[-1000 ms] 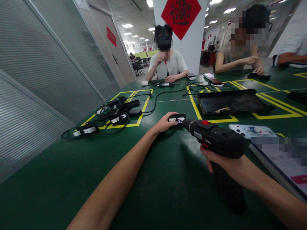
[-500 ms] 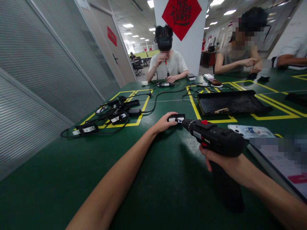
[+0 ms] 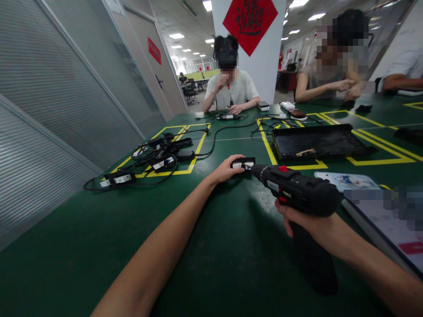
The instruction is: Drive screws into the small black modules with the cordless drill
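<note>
My left hand reaches out across the green table and grips a small black power adapter with a white label, holding it down on the table. My right hand is wrapped round the handle of a black cordless electric screwdriver with a red switch. Its tip points at the right end of the adapter, touching or nearly touching it.
A heap of black adapters with cables lies left inside a yellow-taped box. A black tray sits to the right behind the adapter. A phone and papers lie at right. Three other people sit at the far side.
My hands, the adapter and the screwdriver have barely moved. The people across the table have shifted their hands slightly.
</note>
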`<state>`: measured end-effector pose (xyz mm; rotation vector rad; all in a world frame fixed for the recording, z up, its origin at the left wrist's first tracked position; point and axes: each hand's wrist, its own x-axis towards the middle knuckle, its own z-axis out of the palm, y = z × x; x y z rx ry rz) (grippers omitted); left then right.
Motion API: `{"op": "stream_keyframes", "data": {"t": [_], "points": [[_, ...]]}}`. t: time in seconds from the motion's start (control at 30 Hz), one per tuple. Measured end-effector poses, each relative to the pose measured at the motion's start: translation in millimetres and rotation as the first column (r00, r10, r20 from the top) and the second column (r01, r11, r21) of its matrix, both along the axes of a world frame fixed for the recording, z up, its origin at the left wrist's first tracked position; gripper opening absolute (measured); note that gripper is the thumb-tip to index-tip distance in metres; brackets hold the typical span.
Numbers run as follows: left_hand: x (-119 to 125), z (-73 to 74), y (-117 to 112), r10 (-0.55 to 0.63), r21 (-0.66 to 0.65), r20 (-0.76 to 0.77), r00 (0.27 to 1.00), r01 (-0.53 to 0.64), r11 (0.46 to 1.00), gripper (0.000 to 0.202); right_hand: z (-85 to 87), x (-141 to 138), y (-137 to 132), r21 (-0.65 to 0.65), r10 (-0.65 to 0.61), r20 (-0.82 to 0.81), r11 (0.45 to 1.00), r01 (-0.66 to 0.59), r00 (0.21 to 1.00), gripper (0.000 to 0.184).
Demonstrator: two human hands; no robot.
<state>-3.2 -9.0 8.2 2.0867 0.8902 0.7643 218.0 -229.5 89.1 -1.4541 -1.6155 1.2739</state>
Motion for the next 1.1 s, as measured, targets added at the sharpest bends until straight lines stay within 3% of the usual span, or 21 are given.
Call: {"op": "stream_keyframes", "data": {"t": [0.23, 0.4, 0.7, 1.1], "points": [[1.3, -1.1, 1.6, -0.003, -0.018, 0.014, 1.0, 0.003, 1.0, 0.056, 0.7, -2.7, -1.2, -0.01, -0.022, 0.042, 1.0, 0.022, 0.999, 0.016], [2.2, -0.4, 2.3, -0.007, -0.049, 0.025, 1.0, 0.009, 0.999, 0.058, 1.4, -4.9, -2.4, -0.019, -0.03, 0.116, 0.999, 0.033, 0.993, 0.031], [2.9, 2.1, -1.9, 0.0, -0.051, 0.028, 1.0, 0.002, 0.999, 0.057, 8.2, -6.8, -4.8, -0.034, -0.04, 0.067, 0.999, 0.042, 0.997, 0.017], [4.2, 0.6, -0.5, -0.001, -0.06, 0.041, 0.999, 0.003, 0.998, 0.055, 4.7, -9.8, -6.5, -0.06, -0.079, 0.157, 0.994, 0.09, 0.984, 0.03]]}}
